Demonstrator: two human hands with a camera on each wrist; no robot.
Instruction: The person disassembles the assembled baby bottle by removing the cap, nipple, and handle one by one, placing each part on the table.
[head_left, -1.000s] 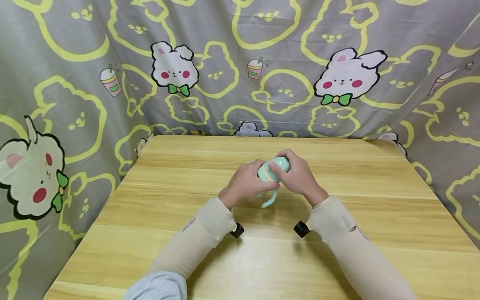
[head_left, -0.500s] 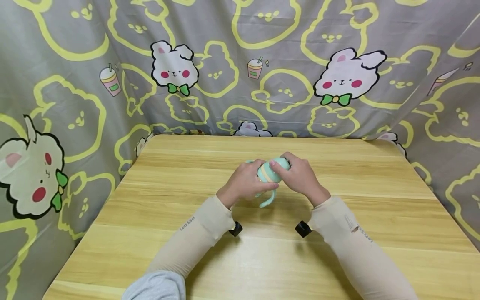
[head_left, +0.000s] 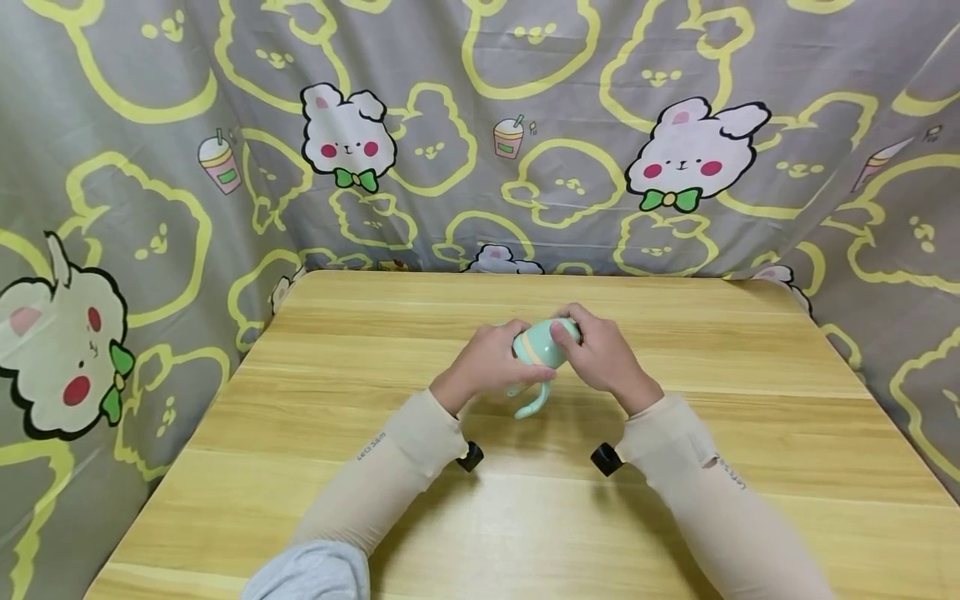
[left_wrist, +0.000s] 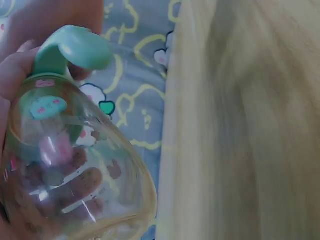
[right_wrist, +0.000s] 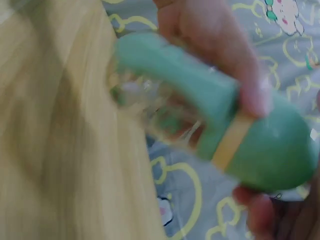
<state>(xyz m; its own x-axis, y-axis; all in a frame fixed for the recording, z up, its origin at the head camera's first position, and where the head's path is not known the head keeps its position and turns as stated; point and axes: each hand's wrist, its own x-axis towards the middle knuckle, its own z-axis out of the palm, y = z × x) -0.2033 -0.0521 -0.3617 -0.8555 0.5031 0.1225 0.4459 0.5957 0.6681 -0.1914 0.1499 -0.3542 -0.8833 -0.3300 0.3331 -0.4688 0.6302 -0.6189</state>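
A mint-green sippy cup (head_left: 529, 343) is tilted between both hands over the table. My left hand (head_left: 486, 362) grips it round the body, and its fingers show through the clear wall (left_wrist: 117, 170) in the left wrist view. On the cup's other end, my right hand (head_left: 606, 358) grips the domed lid (right_wrist: 280, 145), thumb laid along the top. A pale yellow band (right_wrist: 233, 141) circles the base of the lid. One curved green handle (head_left: 532, 405) hangs below the left hand; the other side of the cup is mostly hidden by that hand.
The wooden table (head_left: 480, 517) spreads beneath both arms. Behind and beside it hangs a grey curtain (head_left: 450, 217) with cartoon prints. A small black wrist camera (head_left: 470, 457) sits under the left sleeve, another black camera (head_left: 606, 458) under the right.
The right hand has turned slightly on the lid, its thumb shifting a little to the right. The cup and its handle have tilted slightly. The left hand keeps its grip.
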